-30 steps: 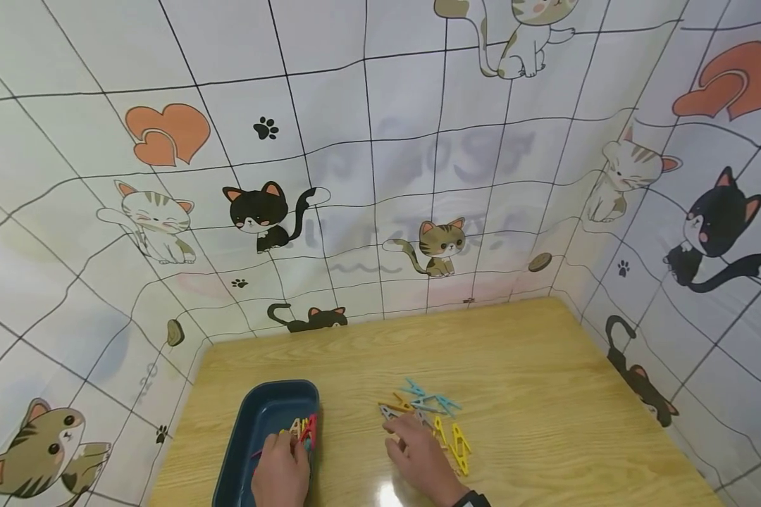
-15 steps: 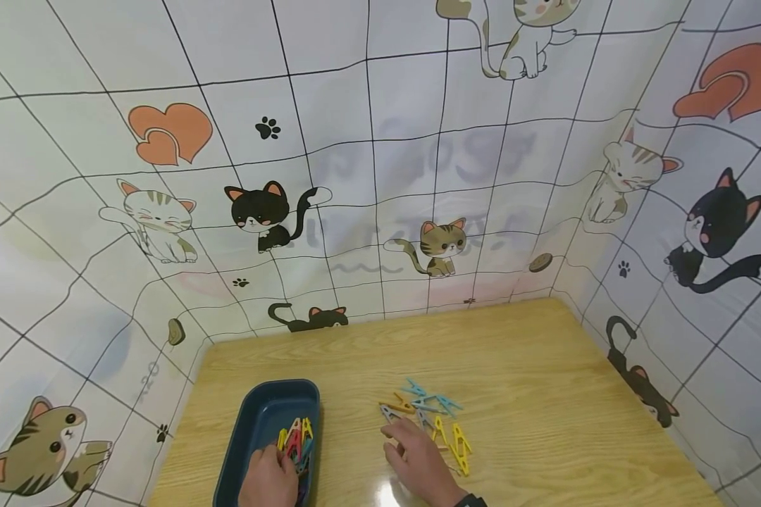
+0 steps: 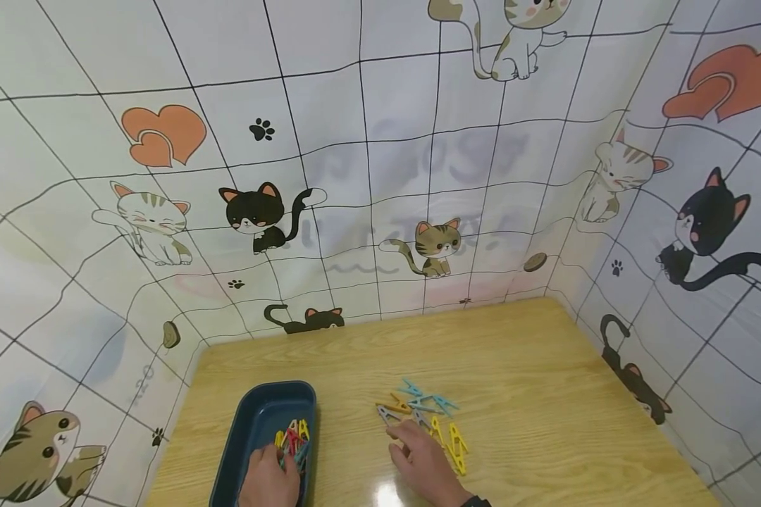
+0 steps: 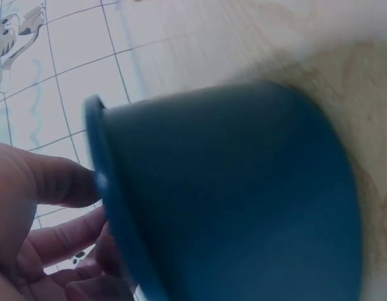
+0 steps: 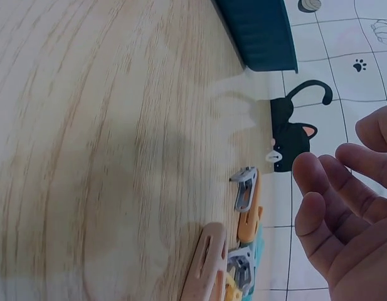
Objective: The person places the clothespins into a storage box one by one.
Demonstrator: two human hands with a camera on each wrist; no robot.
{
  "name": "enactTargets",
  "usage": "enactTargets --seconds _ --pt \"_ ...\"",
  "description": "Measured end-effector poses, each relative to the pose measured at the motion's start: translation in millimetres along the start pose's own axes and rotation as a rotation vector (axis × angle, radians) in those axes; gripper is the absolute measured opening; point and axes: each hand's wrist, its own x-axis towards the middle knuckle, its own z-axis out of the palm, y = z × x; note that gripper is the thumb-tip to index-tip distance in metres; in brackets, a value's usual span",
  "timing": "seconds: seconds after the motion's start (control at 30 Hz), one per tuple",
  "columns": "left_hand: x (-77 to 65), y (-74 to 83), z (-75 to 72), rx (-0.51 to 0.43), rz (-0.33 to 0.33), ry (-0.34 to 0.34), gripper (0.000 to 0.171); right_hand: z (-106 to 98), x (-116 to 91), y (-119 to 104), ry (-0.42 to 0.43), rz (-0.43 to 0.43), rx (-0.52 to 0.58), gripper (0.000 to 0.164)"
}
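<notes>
A dark blue tray (image 3: pixel 268 408) stands at the left of the wooden table, with several mixed-colour clothespins (image 3: pixel 294 438) in it. Over it is my left hand (image 3: pixel 268 480), fingertips down by a teal clothespin; in the left wrist view the tray's wall (image 4: pixel 237 188) hides the fingertips, so a grip cannot be made out. To the right, my right hand (image 3: pixel 423 461) hovers with loosely bent fingers, holding nothing. Just beyond and beside it lie grey (image 3: pixel 388 415), orange (image 3: pixel 398 403), light blue (image 3: pixel 444 403) and yellow clothespins (image 3: pixel 456 440). A beige clothespin (image 5: pixel 206 266) shows in the right wrist view.
Behind the table (image 3: pixel 514 366) and along both sides hangs a white sheet (image 3: pixel 342 162) with grid lines and cartoon cats. It meets the table at its back edge. Between tray and loose clothespins is a strip of bare wood.
My left hand has moved slightly left and down inside the tray, baring more clothespins there. A red clothespin, earlier upright by its fingers, now lies among the others. The right hand barely moved.
</notes>
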Motion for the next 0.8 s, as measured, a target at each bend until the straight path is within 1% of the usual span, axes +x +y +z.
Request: enactTargets --seconds 0.2,0.3,0.43,0.57,0.7,0.8 --pt "-6.8 11.4 -1.0 -0.053 0.05 0.081 0.012 -5 -2 1 0.044 0.01 -0.035 0.022" --pt "-10.2 20.4 1.2 -0.066 0.064 0.114 0.012 -7 -1 3 0.069 0.007 -0.062 0.022" --pt "-14.0 32.5 6.9 -0.074 0.103 0.164 0.011 -11 0 7 0.094 0.007 -0.078 0.022" --pt "-18.1 44.5 10.1 -0.088 0.146 0.165 0.009 -18 1 10 0.099 0.027 -0.082 0.022" --pt "-21.8 58.5 11.9 -0.068 0.168 0.105 0.01 -24 1 11 0.104 0.07 -0.095 0.021" --pt "-24.9 67.4 17.1 -0.071 0.195 0.094 0.009 -27 0 13 0.122 0.083 -0.092 0.021"
